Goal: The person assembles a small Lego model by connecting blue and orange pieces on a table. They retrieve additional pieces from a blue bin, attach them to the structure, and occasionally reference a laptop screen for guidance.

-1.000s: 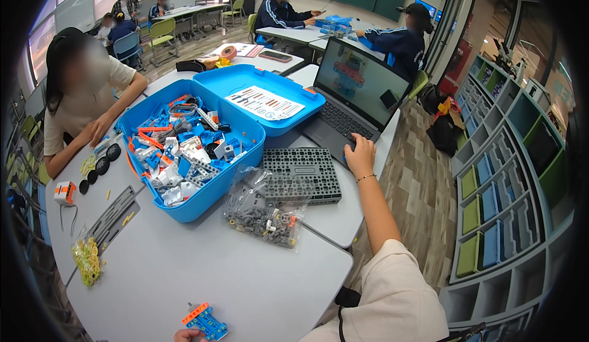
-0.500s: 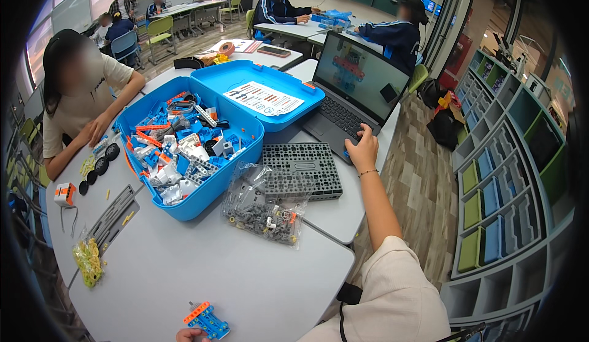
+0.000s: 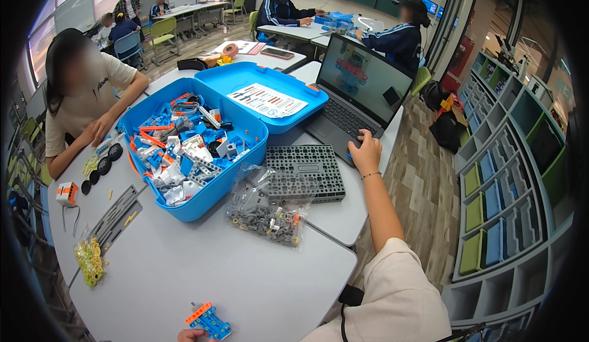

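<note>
At the bottom edge, my left hand (image 3: 192,336) pinches a small building-brick assembly (image 3: 211,323), made of blue beams, an orange beam and a grey piece on top. Only a few left fingertips show; the rest is cut off. My right hand (image 3: 367,153) rests on the front right of an open laptop (image 3: 347,116), fingers stretched over its keyboard edge. A small blue spot lies beside the fingers; I cannot tell if it belongs to the laptop. On the laptop's screen (image 3: 367,75) is a picture of a red and blue brick model.
A blue bin (image 3: 202,204) full of mixed bricks stands mid-table, its lid (image 3: 291,118) behind. Nearer lie a dark grey studded baseplate (image 3: 331,188), a clear bag of grey parts (image 3: 270,222), grey rods (image 3: 119,216) and a bag of yellow-green parts (image 3: 90,265). A person (image 3: 86,96) sits at left.
The view has shifted slightly. My right hand stays at the laptop, and its fingers look a little lower. My left hand still holds the brick assembly.
</note>
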`<state>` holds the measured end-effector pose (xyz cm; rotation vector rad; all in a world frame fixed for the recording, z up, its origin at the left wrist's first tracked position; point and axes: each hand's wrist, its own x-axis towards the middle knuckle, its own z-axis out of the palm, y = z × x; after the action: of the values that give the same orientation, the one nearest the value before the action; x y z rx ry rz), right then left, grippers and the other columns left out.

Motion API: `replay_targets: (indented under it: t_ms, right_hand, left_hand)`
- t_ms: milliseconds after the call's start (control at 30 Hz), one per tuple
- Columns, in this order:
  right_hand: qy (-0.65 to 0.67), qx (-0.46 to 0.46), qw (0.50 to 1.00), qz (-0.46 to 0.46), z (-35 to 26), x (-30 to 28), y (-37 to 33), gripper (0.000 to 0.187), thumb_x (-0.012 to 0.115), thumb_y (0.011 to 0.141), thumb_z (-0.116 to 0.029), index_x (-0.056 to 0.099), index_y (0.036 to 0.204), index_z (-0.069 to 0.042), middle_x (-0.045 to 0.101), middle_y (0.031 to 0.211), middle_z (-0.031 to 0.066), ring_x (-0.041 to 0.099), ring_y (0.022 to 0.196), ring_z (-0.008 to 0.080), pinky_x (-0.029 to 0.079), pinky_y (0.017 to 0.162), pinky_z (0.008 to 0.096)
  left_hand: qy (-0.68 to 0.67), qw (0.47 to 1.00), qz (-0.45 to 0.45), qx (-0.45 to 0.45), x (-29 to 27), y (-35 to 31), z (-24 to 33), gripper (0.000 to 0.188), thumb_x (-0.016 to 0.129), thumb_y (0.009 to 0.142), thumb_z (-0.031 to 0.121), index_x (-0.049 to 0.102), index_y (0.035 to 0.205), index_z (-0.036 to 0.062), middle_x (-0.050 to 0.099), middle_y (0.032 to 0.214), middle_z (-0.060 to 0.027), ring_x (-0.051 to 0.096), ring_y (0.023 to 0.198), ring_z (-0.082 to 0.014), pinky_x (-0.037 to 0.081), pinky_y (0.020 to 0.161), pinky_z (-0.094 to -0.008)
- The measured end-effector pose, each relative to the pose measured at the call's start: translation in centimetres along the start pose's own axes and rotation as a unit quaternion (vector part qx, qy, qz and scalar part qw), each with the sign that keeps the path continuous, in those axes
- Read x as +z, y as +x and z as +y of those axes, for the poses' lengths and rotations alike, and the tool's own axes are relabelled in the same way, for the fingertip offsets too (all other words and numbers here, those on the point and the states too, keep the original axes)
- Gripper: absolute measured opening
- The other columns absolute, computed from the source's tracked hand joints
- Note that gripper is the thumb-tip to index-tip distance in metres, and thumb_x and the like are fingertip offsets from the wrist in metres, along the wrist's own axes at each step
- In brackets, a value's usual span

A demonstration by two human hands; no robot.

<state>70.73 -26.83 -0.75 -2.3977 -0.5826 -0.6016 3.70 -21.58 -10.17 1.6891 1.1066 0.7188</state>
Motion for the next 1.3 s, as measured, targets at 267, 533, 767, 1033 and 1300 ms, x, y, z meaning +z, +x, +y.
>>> replay_targets:
  t_ms: [267,533,767,1033,1300]
  right_hand:
    - [0.0,-0.005,1.0,0.004,0.0,0.0,0.0,0.045,0.068,0.075,-0.024,0.057,0.116,-0.01,0.065,0.101,0.0048,0.052,0.102,0.026,0.039,0.094,0.039]
    - [0.015,-0.004,1.0,0.006,0.3,0.3,0.2,0.044,0.068,0.075,-0.027,0.057,0.114,-0.011,0.064,0.1,0.0041,0.053,0.1,0.0249,0.035,0.096,0.0385]
    - [0.011,-0.014,1.0,0.015,0.4,0.5,0.1,0.044,0.067,0.074,-0.026,0.057,0.113,-0.01,0.065,0.098,0.0042,0.053,0.099,0.025,0.036,0.095,0.0376]
    - [0.016,-0.003,1.0,-0.003,0.2,0.2,0.2,0.043,0.068,0.075,-0.024,0.057,0.113,-0.009,0.065,0.1,0.0058,0.052,0.102,0.0263,0.04,0.093,0.0388]
    - [0.012,-0.005,1.0,0.01,0.1,0.3,0.1,0.042,0.068,0.074,-0.024,0.057,0.111,-0.009,0.065,0.099,0.0055,0.053,0.1,0.0259,0.04,0.093,0.0386]
  left_hand:
    - [-0.051,0.995,0.011,-0.084,0.0,0.1,-0.8,0.029,0.058,0.081,-0.005,0.056,0.107,0.0078,0.058,0.083,-0.0087,0.058,0.066,-0.0177,0.051,0.056,-0.0309]
    - [0.014,1.0,-0.026,-0.006,0.1,0.3,2.7,0.026,0.061,0.081,-0.002,0.055,0.105,0.0033,0.056,0.084,-0.008,0.056,0.072,-0.0149,0.05,0.064,-0.0294]
    - [0.083,0.995,-0.008,0.06,0.4,0.8,5.4,0.022,0.062,0.079,-0.001,0.059,0.1,0.0023,0.057,0.089,-0.0056,0.053,0.084,-0.0144,0.047,0.075,-0.0293]
    - [0.064,0.998,-0.002,0.026,0.5,0.6,4.6,0.021,0.065,0.08,0.004,0.06,0.1,0.0022,0.056,0.091,-0.0053,0.052,0.084,-0.0138,0.047,0.076,-0.0294]
    - [0.084,0.992,-0.04,0.087,0.0,0.7,4.0,0.026,0.067,0.083,0.013,0.057,0.104,0.0015,0.054,0.096,-0.006,0.052,0.084,-0.0144,0.046,0.075,-0.0299]
